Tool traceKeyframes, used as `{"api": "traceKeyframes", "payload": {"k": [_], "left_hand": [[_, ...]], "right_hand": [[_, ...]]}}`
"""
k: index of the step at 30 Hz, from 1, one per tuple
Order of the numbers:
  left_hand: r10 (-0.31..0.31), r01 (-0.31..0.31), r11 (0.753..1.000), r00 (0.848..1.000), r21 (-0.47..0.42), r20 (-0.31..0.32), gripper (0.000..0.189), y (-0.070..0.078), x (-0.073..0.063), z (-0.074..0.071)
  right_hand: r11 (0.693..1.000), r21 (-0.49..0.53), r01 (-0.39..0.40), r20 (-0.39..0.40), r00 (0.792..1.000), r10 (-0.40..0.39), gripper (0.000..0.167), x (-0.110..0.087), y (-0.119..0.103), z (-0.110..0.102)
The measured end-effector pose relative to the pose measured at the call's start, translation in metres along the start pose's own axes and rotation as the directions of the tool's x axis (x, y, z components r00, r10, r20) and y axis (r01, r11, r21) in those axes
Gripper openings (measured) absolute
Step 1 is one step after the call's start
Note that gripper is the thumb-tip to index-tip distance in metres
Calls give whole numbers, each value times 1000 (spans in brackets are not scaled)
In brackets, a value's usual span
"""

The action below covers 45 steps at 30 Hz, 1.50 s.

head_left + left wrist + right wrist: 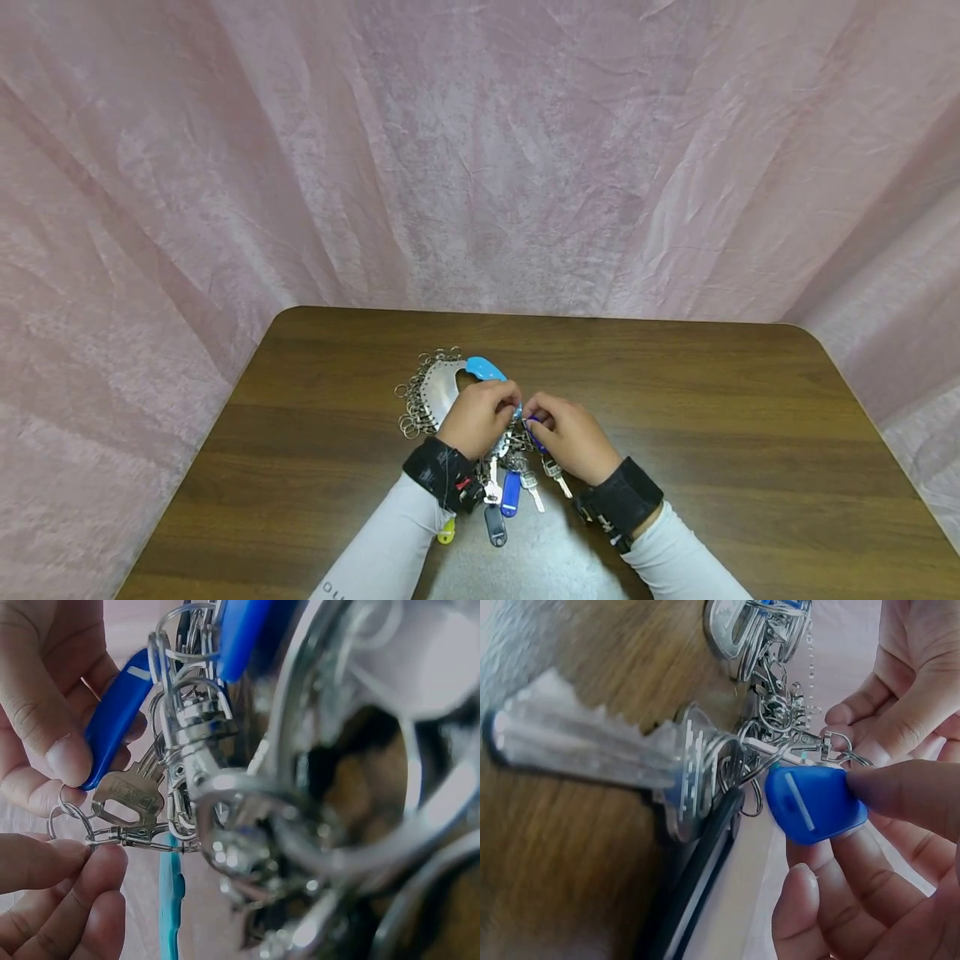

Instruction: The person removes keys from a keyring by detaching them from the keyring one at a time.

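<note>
My left hand (480, 417) is over the right part of a silver crescent-shaped key holder plate (438, 392) with a light blue handle (486, 367). In the left wrist view, its thumb and fingertips pinch the end of a small metal snap hook (135, 836), right beside some split rings (71, 814). Close on the right, my right hand (570, 437) grips a dark blue key tag (817, 802) between thumb and fingers. A silver key (127, 795) hangs beside that tag. The two hands' fingertips nearly meet at the rings.
Several keys and tags hang or lie toward the near side: a blue tag (511, 493), a grey tag (495, 527), a yellow tag (446, 532) and a key (532, 490). Small rings (411, 425) line the plate's outer edge. Beyond the brown wooden table (712, 375) hangs a pink curtain (510, 167).
</note>
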<state>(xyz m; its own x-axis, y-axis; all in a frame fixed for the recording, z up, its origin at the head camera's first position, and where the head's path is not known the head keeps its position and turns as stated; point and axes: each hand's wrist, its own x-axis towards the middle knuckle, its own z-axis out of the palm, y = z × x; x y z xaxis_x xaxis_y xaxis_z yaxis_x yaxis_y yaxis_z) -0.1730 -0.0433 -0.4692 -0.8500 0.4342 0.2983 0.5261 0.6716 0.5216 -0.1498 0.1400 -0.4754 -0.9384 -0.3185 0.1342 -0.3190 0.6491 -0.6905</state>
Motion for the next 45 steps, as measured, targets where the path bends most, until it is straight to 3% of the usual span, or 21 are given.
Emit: {"api": "traceKeyframes", "payload": {"k": [7, 20, 32, 45], "left_hand": [[-18, 18, 1000, 999, 4, 32, 8, 1, 0, 0], [-5, 6, 1000, 999, -14, 35, 7, 2, 1, -1], [12, -11, 1000, 999, -18, 40, 9, 1, 1, -1], [13, -11, 999, 998, -32, 57, 13, 5, 1, 0]], "right_hand": [[1000, -19, 23, -28, 999, -23, 7, -1, 1, -1], [997, -62, 53, -78, 995, -58, 3, 1, 1, -3], [996, -85, 35, -78, 996, -42, 4, 2, 1, -4], [990, -114, 82, -100, 991, -94, 4, 1, 2, -4]]}}
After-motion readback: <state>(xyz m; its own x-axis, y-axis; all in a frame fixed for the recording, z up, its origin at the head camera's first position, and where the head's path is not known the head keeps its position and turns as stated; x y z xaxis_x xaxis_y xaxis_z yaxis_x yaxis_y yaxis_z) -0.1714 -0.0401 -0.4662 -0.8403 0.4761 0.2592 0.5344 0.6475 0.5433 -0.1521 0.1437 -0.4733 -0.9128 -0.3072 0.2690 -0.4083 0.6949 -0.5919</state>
